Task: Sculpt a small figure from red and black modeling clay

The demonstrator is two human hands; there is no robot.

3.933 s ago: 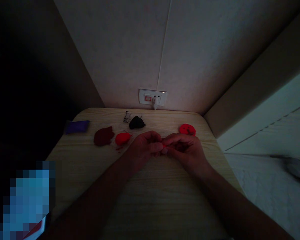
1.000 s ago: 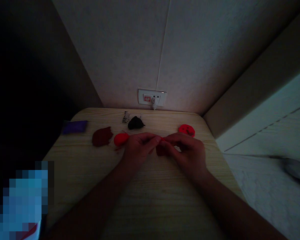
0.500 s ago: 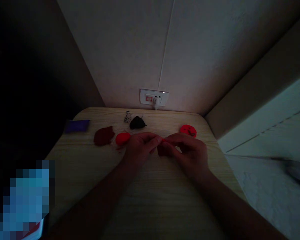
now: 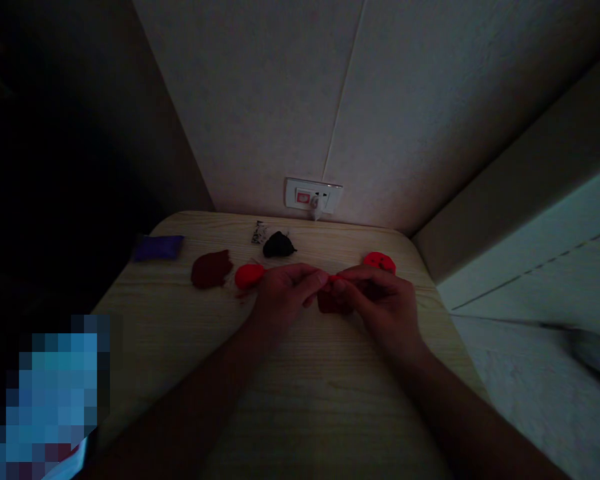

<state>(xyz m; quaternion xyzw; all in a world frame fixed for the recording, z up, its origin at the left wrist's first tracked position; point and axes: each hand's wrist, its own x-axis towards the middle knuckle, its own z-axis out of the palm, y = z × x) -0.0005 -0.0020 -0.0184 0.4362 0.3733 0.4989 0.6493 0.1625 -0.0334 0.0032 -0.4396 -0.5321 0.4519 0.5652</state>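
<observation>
"Left hand (image 4: 287,288)?"
"Fingertips clamped on the red bit (image 4: 333,278)."
"Right hand (image 4: 387,301)?"
"Clamped on it too; it sits between both sets of fingertips."
"Handling?"
"Likely light, soft, easily squashed: pinch its edges gently."

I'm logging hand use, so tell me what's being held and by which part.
A small red piece, between the left hand and right hand, seemingly by opposite ends; the exact grip is hard to see.
</observation>
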